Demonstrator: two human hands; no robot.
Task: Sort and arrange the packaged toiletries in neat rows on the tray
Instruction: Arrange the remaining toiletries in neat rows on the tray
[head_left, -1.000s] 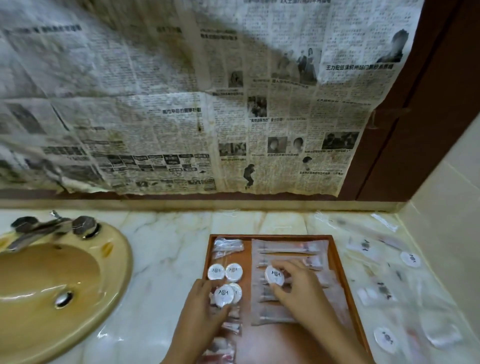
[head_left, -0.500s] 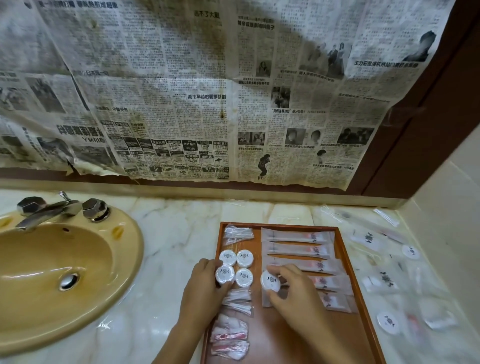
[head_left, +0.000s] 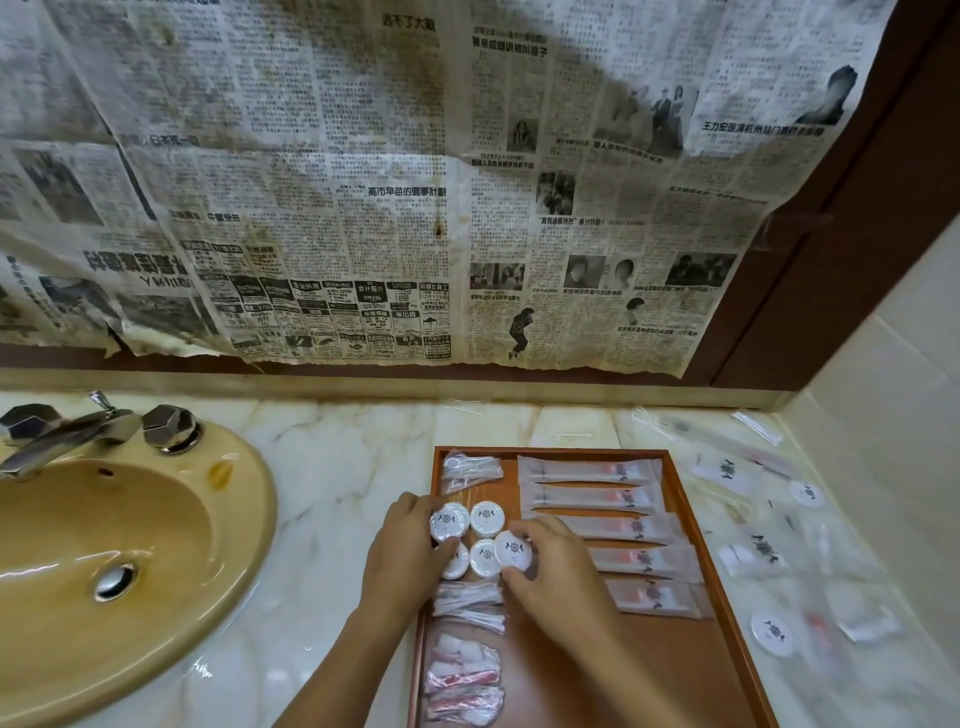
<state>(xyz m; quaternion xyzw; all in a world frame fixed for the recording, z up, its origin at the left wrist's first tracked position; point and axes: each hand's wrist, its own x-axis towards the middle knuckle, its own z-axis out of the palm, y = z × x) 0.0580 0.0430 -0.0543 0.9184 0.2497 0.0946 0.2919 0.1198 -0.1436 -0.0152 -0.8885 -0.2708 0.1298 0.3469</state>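
Your right hand (head_left: 558, 582) is pinching a round white soap disc (head_left: 513, 550) between thumb and fingers, right beside the four discs (head_left: 487, 518) already grouped at the wooden tray's (head_left: 691, 499) left side. Your left hand (head_left: 402, 553) has its fingers curled against the two left discs. Long sachets (head_left: 592, 498) sit in a row on the right, with more packets loose on the marble surface (head_left: 337, 467).
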